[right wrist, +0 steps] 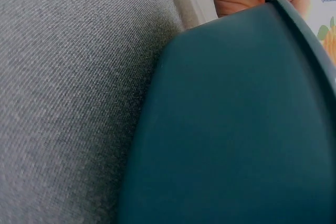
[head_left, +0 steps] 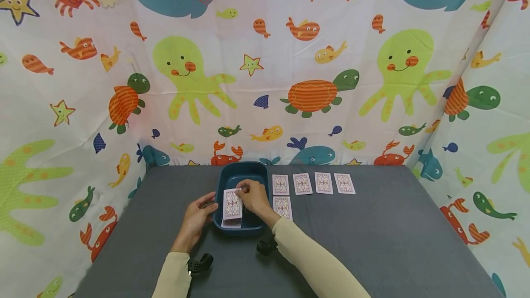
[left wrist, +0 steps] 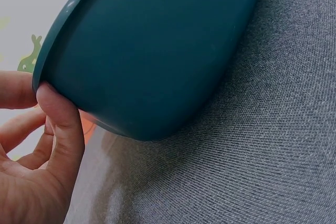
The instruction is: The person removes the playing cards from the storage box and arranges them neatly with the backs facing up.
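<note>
The head view shows the right hand (head_left: pixel 255 197) pinching a card (head_left: pixel 233 203) inside the tub (head_left: pixel 245 232), five cards (head_left: pixel 302 183) right of it; sticking could lift two. The left wrist view shows the left hand (left wrist: pixel 42 182) pinching the rim (left wrist: pixel 56 32).

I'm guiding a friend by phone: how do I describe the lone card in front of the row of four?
On the gray tabletop, find the dark teal tub. To its right runs a row of four playing cards. The wanted card lies on the near side of the row's leftmost card, the only tabletop card outside that row.
</note>
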The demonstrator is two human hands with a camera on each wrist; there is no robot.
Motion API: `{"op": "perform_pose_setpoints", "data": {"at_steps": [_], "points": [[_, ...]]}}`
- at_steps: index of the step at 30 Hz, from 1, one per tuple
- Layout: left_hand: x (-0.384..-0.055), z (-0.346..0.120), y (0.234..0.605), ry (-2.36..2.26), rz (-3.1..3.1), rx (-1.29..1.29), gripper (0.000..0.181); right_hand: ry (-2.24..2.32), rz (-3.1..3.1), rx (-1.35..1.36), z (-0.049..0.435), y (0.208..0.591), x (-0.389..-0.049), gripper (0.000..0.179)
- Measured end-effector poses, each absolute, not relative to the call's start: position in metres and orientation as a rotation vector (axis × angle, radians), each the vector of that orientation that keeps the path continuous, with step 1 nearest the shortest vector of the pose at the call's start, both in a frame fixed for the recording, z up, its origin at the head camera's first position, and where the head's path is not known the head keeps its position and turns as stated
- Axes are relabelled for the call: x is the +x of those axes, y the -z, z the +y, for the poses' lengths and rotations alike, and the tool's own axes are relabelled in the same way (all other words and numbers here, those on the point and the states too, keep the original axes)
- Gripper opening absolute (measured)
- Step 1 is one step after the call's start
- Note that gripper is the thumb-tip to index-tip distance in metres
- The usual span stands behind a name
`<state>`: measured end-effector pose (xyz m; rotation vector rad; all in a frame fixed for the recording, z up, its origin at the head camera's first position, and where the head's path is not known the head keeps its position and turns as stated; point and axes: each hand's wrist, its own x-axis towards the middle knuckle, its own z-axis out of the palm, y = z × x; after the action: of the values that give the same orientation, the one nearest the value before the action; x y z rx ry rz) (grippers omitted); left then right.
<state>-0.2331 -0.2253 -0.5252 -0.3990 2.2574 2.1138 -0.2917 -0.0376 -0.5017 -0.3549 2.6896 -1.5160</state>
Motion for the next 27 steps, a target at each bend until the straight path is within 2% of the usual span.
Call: {"op": "perform_pose_setpoints", "data": {"at_steps": [27], "points": [[-0.235, -0.226, 0.527, -2.116, 2.252, -0.410, 0.045, 1.734, 2.683, -0.400, -0.008, 0.484, -0.279, 0.010]]}}
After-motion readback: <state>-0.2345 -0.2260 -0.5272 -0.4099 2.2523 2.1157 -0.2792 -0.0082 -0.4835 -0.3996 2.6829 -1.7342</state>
